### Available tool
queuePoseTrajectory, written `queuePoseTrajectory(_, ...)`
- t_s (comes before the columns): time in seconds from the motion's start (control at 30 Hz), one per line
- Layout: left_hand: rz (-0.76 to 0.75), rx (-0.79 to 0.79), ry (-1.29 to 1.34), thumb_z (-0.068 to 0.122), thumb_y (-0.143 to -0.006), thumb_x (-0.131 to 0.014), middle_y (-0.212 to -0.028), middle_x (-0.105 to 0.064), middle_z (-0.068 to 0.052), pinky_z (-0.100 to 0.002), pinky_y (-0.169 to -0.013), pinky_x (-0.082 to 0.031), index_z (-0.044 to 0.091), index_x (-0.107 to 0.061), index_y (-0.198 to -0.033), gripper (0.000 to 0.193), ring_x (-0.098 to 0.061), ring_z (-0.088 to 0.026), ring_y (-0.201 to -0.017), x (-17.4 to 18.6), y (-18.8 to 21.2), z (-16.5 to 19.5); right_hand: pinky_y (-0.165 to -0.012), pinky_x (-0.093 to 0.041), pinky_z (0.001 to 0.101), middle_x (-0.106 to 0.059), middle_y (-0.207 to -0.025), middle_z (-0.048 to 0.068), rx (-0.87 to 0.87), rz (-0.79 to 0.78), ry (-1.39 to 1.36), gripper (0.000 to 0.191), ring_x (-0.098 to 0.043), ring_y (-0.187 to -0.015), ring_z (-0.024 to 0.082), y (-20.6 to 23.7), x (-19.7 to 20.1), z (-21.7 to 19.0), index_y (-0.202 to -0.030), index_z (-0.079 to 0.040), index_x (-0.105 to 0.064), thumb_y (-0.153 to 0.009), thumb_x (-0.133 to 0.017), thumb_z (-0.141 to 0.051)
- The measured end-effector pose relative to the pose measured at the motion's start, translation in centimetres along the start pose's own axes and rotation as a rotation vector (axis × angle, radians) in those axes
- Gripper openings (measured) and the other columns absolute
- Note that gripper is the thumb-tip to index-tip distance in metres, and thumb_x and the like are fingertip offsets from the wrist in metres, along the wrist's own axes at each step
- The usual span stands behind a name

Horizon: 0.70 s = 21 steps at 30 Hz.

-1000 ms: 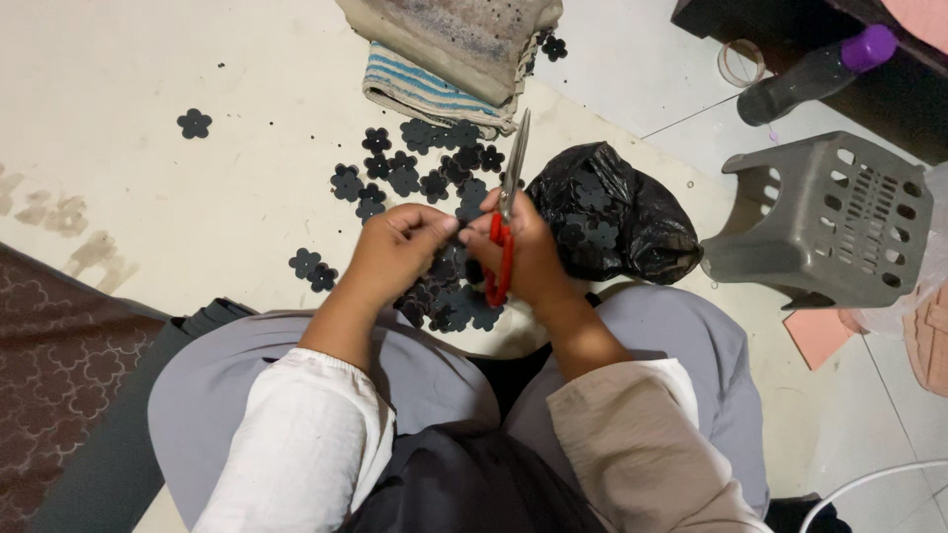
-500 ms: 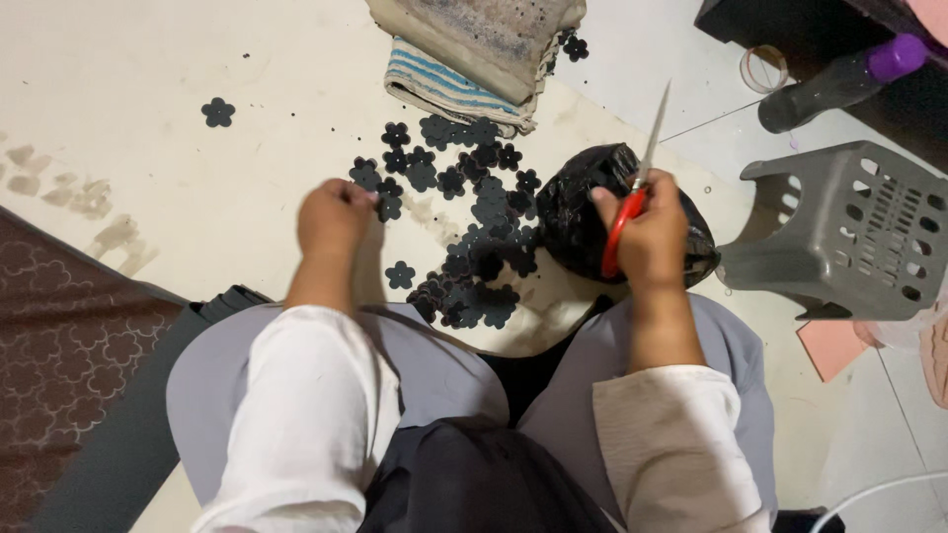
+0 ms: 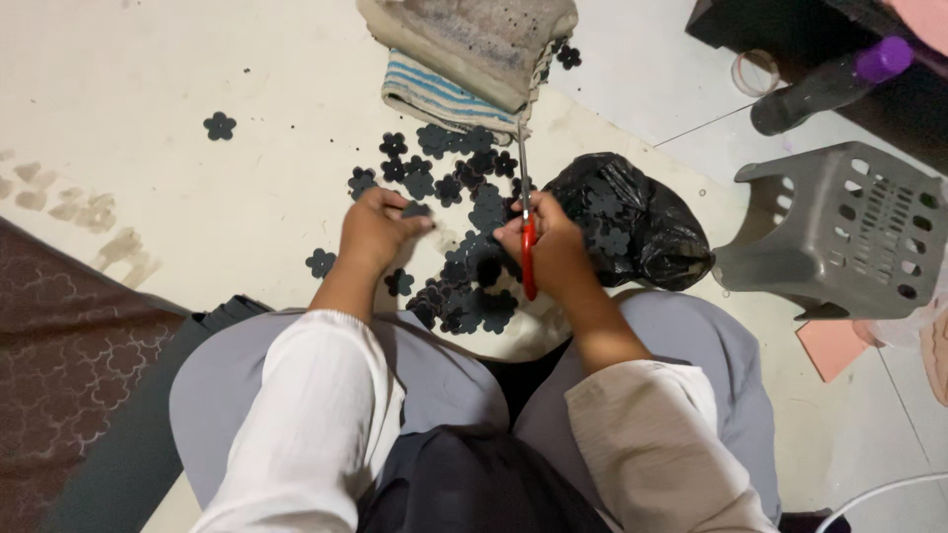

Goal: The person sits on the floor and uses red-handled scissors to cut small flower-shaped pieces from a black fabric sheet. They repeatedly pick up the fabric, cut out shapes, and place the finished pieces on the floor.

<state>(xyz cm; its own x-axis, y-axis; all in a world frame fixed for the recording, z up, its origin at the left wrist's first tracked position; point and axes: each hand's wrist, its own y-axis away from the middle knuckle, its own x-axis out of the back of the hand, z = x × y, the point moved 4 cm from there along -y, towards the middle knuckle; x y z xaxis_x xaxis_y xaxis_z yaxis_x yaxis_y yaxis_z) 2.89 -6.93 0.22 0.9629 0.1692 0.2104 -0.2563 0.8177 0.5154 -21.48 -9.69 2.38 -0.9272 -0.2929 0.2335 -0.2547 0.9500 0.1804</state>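
I sit on the floor with a heap of dark flower-shaped cutouts (image 3: 464,197) in front of my knees. My right hand (image 3: 548,247) grips red-handled scissors (image 3: 525,212), blades pointing away from me toward the folded cloth. My left hand (image 3: 375,229) pinches one dark flower cutout (image 3: 415,210) at its fingertips, just left of the scissors. A black plastic bag (image 3: 632,222) with more cutouts lies right of my right hand.
Folded cloths (image 3: 469,49) lie beyond the pile. A grey plastic stool (image 3: 839,232) stands at the right, a dark bottle with a purple cap (image 3: 829,84) behind it. A single cutout (image 3: 219,125) lies far left. A patterned mat (image 3: 69,365) covers the lower left.
My hands, apart half a second ago, have come back together. The left hand now holds a cutout, and the scissors have swung back left over the pile.
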Motion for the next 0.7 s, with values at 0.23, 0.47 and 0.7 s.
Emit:
queuePoseTrajectory(0.23, -0.297, -0.212, 0.179, 0.014, -0.089, -0.079, -0.080, -0.072, -0.007, -0.024, -0.058, -0.052, 0.002, -0.067, -0.094, 0.017, -0.070, -0.012, -0.071, -3.2, 4.5, 1.3, -0.060, -0.055, 0.0294, -0.072, -0.089, 0.009, -0.127, -0.020, -0.375, 0.047, -0.068, -0.070, 0.015, 1.9, -2.9, -1.2, -0.120, -0.005, -0.047, -0.088, -0.079, -0.017)
queuePoseTrajectory(0.47, -0.125, -0.338, 0.159, 0.019, -0.098, -0.067, -0.086, -0.073, -0.004, -0.026, -0.067, -0.054, 0.004, -0.073, -0.103, 0.016, -0.068, -0.012, -0.077, -1.8, 8.2, 2.6, -0.062, -0.059, 0.0317, -0.069, -0.090, 0.008, -0.141, 0.058, -0.414, 0.043, -0.069, -0.077, 0.015, 3.5, -3.1, -3.9, -0.118, -0.006, -0.044, -0.086, -0.072, -0.015)
queuePoseTrajectory(0.7, 0.078, -0.937, -0.253, 0.015, -0.091, -0.077, -0.111, -0.073, -0.006, -0.028, -0.088, -0.053, 0.013, -0.080, -0.104, 0.014, -0.064, -0.014, -0.104, -0.7, 11.5, 5.0, -0.071, -0.057, 0.0305, -0.067, -0.088, 0.010, -0.207, 0.052, -0.609, 0.032, -0.068, -0.076, 0.018, 4.0, -3.5, -2.7, -0.113, 0.000, -0.049, -0.092, -0.070, -0.012)
